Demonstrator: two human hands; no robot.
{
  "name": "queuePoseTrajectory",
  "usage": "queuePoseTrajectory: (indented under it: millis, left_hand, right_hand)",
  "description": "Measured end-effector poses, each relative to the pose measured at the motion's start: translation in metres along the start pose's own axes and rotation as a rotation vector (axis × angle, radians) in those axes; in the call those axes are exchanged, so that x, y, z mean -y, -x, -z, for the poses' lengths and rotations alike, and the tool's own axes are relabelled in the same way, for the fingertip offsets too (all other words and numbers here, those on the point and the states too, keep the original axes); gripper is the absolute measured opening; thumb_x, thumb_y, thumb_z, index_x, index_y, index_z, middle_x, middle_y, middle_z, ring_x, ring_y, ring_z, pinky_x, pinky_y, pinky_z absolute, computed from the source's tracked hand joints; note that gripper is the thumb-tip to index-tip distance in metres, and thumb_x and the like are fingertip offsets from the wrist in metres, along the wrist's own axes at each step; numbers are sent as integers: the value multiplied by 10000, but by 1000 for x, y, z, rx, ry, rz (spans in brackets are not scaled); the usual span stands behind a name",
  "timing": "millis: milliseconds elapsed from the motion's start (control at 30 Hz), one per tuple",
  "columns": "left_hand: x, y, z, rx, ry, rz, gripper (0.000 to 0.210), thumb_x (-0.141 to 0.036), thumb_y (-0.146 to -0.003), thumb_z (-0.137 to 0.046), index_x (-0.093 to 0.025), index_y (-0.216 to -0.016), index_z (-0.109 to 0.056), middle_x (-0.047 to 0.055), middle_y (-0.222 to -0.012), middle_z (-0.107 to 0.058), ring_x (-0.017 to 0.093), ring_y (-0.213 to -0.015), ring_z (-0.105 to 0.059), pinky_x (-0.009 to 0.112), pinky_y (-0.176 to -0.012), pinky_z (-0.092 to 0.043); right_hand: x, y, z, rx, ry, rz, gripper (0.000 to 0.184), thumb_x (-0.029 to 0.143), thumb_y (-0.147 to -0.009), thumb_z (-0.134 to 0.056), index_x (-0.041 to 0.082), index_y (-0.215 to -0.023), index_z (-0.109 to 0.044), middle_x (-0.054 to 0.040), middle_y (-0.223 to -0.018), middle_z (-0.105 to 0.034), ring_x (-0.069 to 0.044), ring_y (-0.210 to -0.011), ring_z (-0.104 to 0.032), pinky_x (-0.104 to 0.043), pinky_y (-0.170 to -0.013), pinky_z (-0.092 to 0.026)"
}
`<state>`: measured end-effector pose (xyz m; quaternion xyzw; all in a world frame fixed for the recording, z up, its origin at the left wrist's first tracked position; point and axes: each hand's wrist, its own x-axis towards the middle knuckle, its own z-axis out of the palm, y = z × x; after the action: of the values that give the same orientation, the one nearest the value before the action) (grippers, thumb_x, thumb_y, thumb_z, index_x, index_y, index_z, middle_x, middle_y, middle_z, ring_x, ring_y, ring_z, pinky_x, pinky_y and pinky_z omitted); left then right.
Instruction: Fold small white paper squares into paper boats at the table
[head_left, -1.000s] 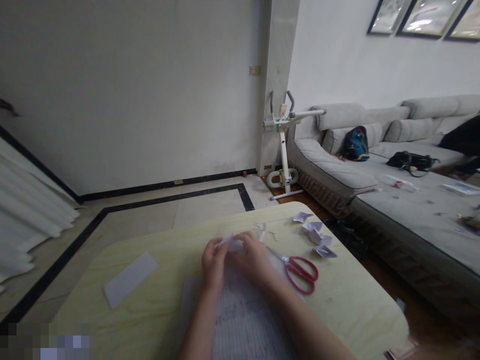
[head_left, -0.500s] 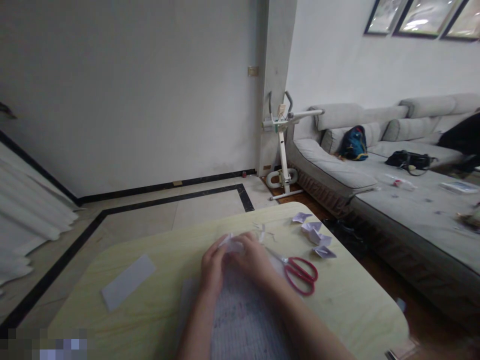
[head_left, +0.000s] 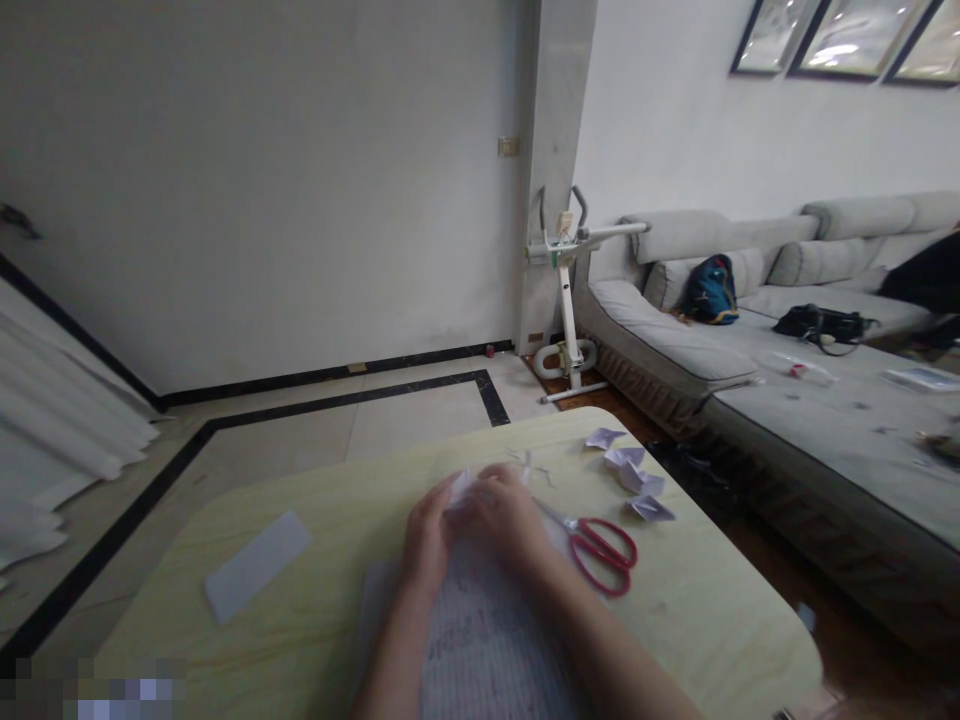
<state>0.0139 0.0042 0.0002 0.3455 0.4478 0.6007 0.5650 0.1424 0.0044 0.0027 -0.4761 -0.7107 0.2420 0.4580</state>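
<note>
Two hands share one small piece of paper (head_left: 460, 489) above the far edge of a written sheet (head_left: 487, 640) on the counter (head_left: 322, 640). The paper lies directly between the hands: right of the left hand (head_left: 427, 530), left of the right hand (head_left: 514, 515). Neither hand is clearly nearer; both touch it. The left fingers are narrow and hold its left side. The right fingers are curled in and hold its right side; their tips are partly hidden and blurred. The paper's long axis cannot be told, since the fingers cover most of it.

Scissors (head_left: 604, 555) rest just right of the right hand, blades directed toward that hand, red handles away. A paper strip (head_left: 256, 566) lies well apart on the left, nearer the left hand, its long axis diagonal, far end rightward.
</note>
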Motion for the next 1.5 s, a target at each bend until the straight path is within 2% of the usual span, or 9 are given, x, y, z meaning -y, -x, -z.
queuePoseTrajectory:
  millis: [133,267,533,667,767,967,1100,1233,1500]
  left_hand:
    - [-1,3,1,52,-100,-49,468,-416,-713,-627,-114,-1068,-654,135,-1108,-653,264,-1026,-597,365,-841,-486]
    - [-2,4,2,92,-182,-66,493,-372,-696,-671,-130,-1123,-620,123,-1162,-625,261,-1045,-587,366,-879,-475]
    - [-1,2,0,49,-314,-151,328,-388,-730,-626,-134,-935,-660,80,-935,-682,214,-875,-628,297,-752,-514]
    - [2,0,5,-15,-309,-152,301,-403,-717,-630,-136,-853,-657,46,-798,-675,185,-753,-632,267,-671,-513]
    - [3,-1,7,-39,-296,-149,303,-411,-727,-620,-145,-868,-644,39,-799,-671,178,-746,-634,256,-657,-506]
    - [5,-3,7,-44,-271,-154,310,-409,-746,-608,-152,-919,-621,36,-824,-663,161,-735,-628,251,-660,-499]
    - [3,-2,6,-73,-237,-138,384,-391,-731,-631,-156,-1034,-596,52,-882,-669,164,-773,-635,248,-676,-498]
    - [-3,2,3,-21,-218,-92,477,-381,-728,-640,-171,-1148,-557,44,-860,-680,152,-730,-642,233,-648,-493]
    - [-7,5,0,-7,-253,-65,281,-405,-713,-641,-139,-804,-637,19,-722,-669,159,-646,-639,244,-606,-501]
  right_hand:
    - [0,-2,0,-42,-5,-2,107,160,-830,-497,190,-798,-594,-58,-898,-544,-166,-813,-524,-292,-742,-436]
    - [-4,-4,-2,-75,-27,-27,118,177,-844,-474,183,-767,-563,-52,-866,-536,-161,-789,-511,-282,-722,-424]
    - [-4,-6,-2,-128,-66,-41,145,204,-848,-458,175,-742,-552,-41,-798,-535,-159,-745,-495,-277,-691,-415]
    - [-2,-4,-2,-130,-123,-132,121,239,-840,-490,176,-886,-582,-51,-875,-585,-164,-778,-536,-282,-703,-434]
    - [-1,-2,-2,-92,-150,-203,228,274,-827,-524,169,-1019,-588,-65,-942,-626,-167,-792,-568,-281,-705,-443]
    - [5,-4,0,-70,-130,-248,302,311,-760,-607,160,-1020,-638,-53,-844,-658,-169,-744,-574,-273,-685,-432]
    - [11,-5,3,-15,-177,-270,223,307,-753,-609,149,-896,-672,-27,-749,-650,-146,-662,-551,-240,-608,-410]
    - [15,-7,5,-14,-201,-307,144,261,-765,-577,144,-771,-662,-10,-683,-632,-128,-612,-530,-218,-557,-379]
    - [15,-9,6,14,-219,-340,207,307,-781,-567,137,-713,-663,-9,-644,-627,-135,-608,-542,-218,-545,-379]
